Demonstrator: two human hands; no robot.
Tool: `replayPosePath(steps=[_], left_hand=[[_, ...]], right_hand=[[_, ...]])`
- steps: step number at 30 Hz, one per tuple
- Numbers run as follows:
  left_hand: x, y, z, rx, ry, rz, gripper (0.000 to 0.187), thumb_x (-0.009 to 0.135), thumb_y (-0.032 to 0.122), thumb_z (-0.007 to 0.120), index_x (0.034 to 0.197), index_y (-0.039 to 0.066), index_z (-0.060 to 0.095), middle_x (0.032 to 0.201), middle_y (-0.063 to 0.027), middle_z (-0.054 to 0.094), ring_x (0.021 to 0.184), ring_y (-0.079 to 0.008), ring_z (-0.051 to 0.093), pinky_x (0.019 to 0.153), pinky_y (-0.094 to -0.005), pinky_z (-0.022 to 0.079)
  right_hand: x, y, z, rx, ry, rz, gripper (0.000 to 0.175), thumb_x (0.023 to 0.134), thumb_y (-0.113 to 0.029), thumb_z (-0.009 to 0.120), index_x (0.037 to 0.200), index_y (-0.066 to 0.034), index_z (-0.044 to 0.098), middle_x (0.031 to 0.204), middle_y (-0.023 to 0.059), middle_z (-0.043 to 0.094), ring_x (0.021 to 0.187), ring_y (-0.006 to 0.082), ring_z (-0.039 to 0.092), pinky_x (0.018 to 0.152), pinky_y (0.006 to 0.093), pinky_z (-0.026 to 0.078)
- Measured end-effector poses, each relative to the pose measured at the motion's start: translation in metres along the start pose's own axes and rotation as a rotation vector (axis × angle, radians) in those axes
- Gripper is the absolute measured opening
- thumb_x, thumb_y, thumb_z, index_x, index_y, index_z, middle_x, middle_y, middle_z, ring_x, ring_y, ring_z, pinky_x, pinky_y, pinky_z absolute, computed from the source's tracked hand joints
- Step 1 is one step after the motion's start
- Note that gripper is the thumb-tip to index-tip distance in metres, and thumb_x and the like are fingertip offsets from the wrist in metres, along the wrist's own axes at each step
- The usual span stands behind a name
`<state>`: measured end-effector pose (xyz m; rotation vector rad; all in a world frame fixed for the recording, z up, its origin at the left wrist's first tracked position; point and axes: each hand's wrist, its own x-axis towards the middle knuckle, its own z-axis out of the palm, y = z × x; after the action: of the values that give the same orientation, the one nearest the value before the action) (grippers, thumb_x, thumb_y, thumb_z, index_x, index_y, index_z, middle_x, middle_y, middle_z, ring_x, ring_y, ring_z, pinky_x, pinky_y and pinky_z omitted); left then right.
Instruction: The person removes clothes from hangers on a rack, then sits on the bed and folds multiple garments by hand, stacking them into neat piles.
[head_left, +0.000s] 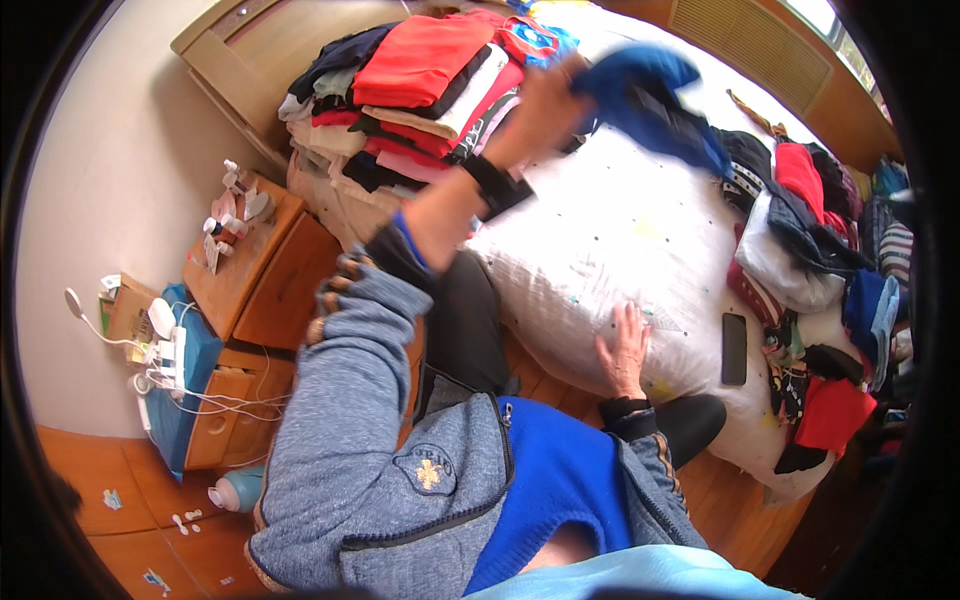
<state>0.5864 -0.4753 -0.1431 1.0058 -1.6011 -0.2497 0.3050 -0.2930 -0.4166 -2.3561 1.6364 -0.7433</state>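
My left hand (551, 109), blurred, with a black band on its wrist, reaches over the far part of the bed. It grips a dark blue garment (645, 105), which is also blurred and spreads out to the right. Beside that hand rises a stack of folded clothes (427, 67), with red ones on top. My right hand (625, 349) lies palm down, fingers apart, on the white bed cover (585, 255) near the bed's close edge, holding nothing. To its right a black phone (734, 349) rests on the cover.
Loose clothes (802, 195) lie along the bed's right side, with a red garment (832, 412) lower down. At left, small bottles stand on a wooden nightstand (262, 247). Below are a power strip (178, 356) with white cables and a light blue bottle (240, 489) on the floor.
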Motion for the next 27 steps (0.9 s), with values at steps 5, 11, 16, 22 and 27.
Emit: replayPosePath(steps=[5,11,16,22,27], left_hand=[[0.130,0.005,-0.157,0.334,0.372,0.402,0.033,0.086,0.003,0.068,0.117,-0.004,0.056,0.087,-0.0199,0.069,0.073,-0.0289,0.067,0.067,-0.0386,0.054],[0.125,-0.083,-0.301,1.230,0.212,0.710,0.048,0.077,0.000,0.064,0.123,0.011,0.057,0.101,-0.0142,0.071,0.092,-0.0354,0.070,0.081,-0.0437,0.054],[0.026,-0.162,-0.334,1.211,-0.057,-0.189,0.094,0.069,-0.006,0.058,0.154,0.028,0.037,0.129,-0.0203,0.064,0.117,-0.0393,0.061,0.102,-0.0481,0.045],[0.032,-0.166,-0.344,1.181,-0.227,-0.167,0.082,0.074,-0.004,0.056,0.153,0.012,0.040,0.148,-0.0193,0.051,0.135,-0.0331,0.051,0.114,-0.0450,0.039],[0.028,-0.074,-0.252,1.305,-0.035,0.458,0.077,0.075,-0.002,0.058,0.150,0.008,0.043,0.152,-0.0193,0.045,0.142,-0.0374,0.040,0.118,-0.0459,0.032]], right_hand=[[-0.006,0.007,0.020,-0.083,-0.083,-0.019,0.082,0.084,-0.027,0.067,0.157,-0.0156,0.032,0.165,0.0172,0.019,0.154,0.0374,0.011,0.122,0.0594,0.008],[-0.004,0.010,0.027,-0.132,-0.099,0.000,0.085,0.081,-0.033,0.064,0.158,-0.0186,0.031,0.167,0.0162,0.016,0.155,0.0364,0.008,0.122,0.0587,0.004],[-0.003,0.008,0.028,-0.149,-0.076,-0.014,0.087,0.079,-0.035,0.063,0.158,-0.0186,0.031,0.167,0.0164,0.015,0.155,0.0361,0.007,0.122,0.0576,0.003],[-0.005,0.012,0.031,-0.129,-0.085,0.015,0.091,0.079,-0.043,0.062,0.160,-0.0214,0.026,0.167,0.0174,0.013,0.156,0.0362,0.007,0.121,0.0569,0.002],[-0.005,0.017,0.029,-0.093,-0.093,-0.007,0.098,0.078,-0.044,0.073,0.160,-0.0198,0.025,0.167,0.0198,0.009,0.156,0.0384,0.003,0.121,0.0631,0.005]])
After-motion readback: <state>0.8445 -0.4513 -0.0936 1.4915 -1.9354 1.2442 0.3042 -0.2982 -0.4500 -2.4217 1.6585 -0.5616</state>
